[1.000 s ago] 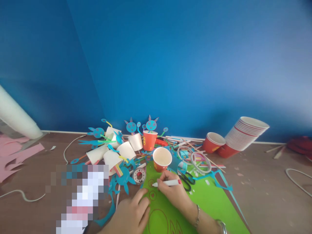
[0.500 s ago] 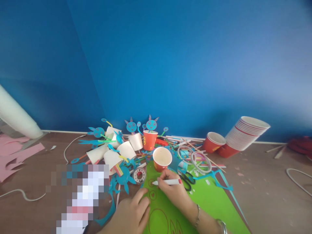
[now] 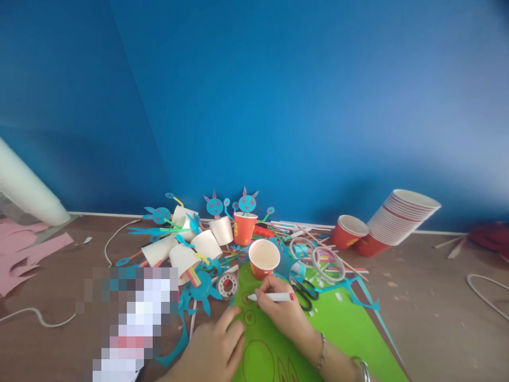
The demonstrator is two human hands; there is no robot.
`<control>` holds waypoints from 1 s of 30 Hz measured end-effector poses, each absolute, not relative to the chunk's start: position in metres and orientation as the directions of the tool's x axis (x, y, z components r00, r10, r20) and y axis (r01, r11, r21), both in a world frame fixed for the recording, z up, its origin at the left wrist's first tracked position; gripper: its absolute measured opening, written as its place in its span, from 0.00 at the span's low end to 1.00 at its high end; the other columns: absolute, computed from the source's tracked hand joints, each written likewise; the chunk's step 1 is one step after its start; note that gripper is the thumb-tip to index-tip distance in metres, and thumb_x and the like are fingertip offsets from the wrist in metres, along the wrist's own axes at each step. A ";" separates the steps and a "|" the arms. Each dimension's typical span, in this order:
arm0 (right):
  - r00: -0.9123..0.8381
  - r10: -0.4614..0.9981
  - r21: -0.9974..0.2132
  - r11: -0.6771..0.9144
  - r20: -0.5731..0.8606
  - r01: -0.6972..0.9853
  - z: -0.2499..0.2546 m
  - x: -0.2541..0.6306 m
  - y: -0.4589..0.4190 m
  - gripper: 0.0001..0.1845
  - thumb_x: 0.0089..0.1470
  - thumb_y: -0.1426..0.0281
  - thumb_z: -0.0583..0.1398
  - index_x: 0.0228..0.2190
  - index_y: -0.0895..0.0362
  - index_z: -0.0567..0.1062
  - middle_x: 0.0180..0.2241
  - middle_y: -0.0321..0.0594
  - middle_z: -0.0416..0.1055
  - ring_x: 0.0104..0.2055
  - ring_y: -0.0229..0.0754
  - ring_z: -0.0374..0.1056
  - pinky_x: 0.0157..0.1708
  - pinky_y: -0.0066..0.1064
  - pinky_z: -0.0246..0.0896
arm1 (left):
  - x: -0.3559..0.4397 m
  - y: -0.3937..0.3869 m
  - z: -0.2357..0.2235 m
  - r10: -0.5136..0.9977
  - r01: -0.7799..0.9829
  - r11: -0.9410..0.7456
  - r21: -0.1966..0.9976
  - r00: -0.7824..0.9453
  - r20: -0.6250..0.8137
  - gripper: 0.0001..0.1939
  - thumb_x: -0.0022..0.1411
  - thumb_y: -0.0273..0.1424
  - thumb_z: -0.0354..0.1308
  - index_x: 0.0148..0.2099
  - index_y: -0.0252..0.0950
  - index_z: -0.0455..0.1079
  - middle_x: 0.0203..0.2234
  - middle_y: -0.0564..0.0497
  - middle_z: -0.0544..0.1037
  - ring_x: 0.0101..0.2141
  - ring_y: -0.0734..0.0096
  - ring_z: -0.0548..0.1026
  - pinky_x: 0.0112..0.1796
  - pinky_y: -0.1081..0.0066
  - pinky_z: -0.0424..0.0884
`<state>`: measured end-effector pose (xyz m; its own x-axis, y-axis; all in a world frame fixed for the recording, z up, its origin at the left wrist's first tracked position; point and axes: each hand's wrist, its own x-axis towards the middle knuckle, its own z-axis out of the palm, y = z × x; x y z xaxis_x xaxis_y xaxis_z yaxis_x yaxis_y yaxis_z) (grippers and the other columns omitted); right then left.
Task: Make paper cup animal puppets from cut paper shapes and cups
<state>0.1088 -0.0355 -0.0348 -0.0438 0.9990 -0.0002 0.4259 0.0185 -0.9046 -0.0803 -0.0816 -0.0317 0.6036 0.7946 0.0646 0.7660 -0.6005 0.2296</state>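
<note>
Yellow lettering [image 3: 236, 229] on the red tapered paper cup [image 3: 247, 231] I can't read, white red-ended plastic marker [image 3: 280, 297] pinched in right hand [image 3: 287, 314], tip leftward over green paper sheet [image 3: 338, 339], left hand [image 3: 217, 342] loosely spread at its edge.

One marker [image 3: 278, 297], one green sheet [image 3: 338, 329]
Right grip [image 3: 285, 313]: one cup [image 3: 264, 260] just beyond, two rings [image 3: 332, 279] and one pair of scissors [image 3: 305, 302] rightward, two small circles [image 3: 249, 318] leftward.
</note>
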 end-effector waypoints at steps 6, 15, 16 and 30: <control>-0.035 0.999 -0.905 0.036 0.024 0.425 -0.036 0.109 -0.035 0.11 0.45 0.70 0.57 0.16 0.54 0.62 0.15 0.29 0.58 0.19 0.35 0.55 0.20 0.26 0.49 | -0.080 -0.083 -0.028 0.797 0.764 -0.598 0.242 0.599 0.079 0.11 0.62 0.24 0.46 0.41 0.39 0.69 0.50 0.47 0.74 0.29 0.66 0.80 0.30 0.69 0.76; -0.052 0.999 -0.899 0.034 0.012 0.437 -0.034 0.108 -0.036 0.11 0.46 0.69 0.56 0.17 0.53 0.61 0.15 0.29 0.57 0.20 0.35 0.55 0.21 0.26 0.49 | -0.080 -0.083 -0.027 0.796 0.758 -0.601 0.253 0.597 0.103 0.12 0.61 0.23 0.46 0.40 0.40 0.69 0.50 0.48 0.75 0.29 0.66 0.80 0.29 0.69 0.75; -0.051 0.999 -0.899 0.032 0.010 0.437 -0.034 0.108 -0.036 0.11 0.46 0.68 0.56 0.17 0.53 0.61 0.16 0.29 0.58 0.20 0.35 0.55 0.21 0.27 0.49 | -0.081 -0.084 -0.027 0.797 0.759 -0.600 0.252 0.596 0.101 0.12 0.61 0.23 0.46 0.40 0.40 0.69 0.50 0.48 0.74 0.29 0.66 0.80 0.29 0.69 0.75; -0.055 0.998 -0.916 0.019 -0.004 0.402 -0.033 0.108 -0.036 0.11 0.46 0.68 0.57 0.17 0.53 0.61 0.15 0.29 0.58 0.20 0.35 0.55 0.20 0.26 0.49 | -0.081 -0.083 -0.026 0.793 0.758 -0.603 0.249 0.604 0.082 0.12 0.61 0.23 0.46 0.40 0.39 0.69 0.50 0.48 0.75 0.27 0.66 0.79 0.29 0.68 0.75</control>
